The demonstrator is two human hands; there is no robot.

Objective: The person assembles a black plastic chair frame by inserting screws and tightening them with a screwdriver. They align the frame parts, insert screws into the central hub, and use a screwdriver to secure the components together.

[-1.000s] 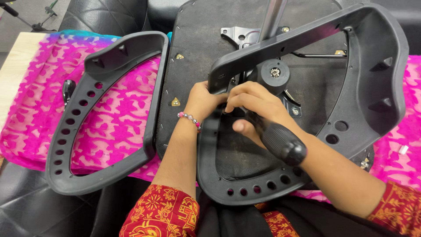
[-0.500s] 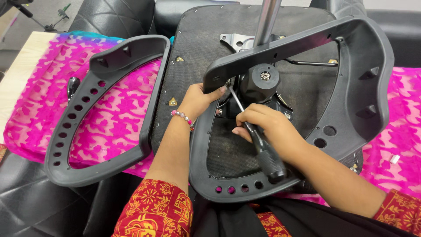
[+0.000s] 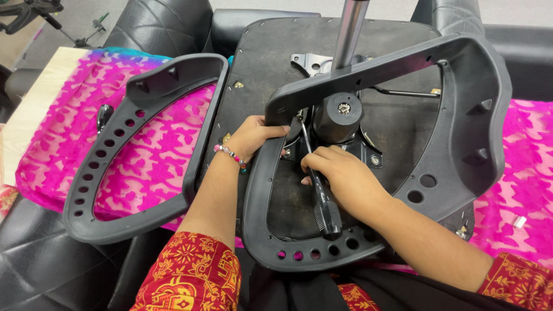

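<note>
Right now the right hand is closed around a screwdriver, its ribbed black handle pointing back toward the person and its thin metal shaft running up to the metal mounting plate on the underside of an upturned chair seat. The tip sits near a screw at the plate's left edge (whether it is seated in the head is too small to tell). The left hand, a beaded bracelet at the wrist, grips the inner rim of the black plastic armrest loop that lies over the seat base, fingers curled over its upper left corner. A silver gas-lift column rises from the black hub just above the right hand. A second, matching armrest loop lies to the left on a bright pink patterned cloth, well apart from both hands. Black padded upholstery shows at lower left.
</note>
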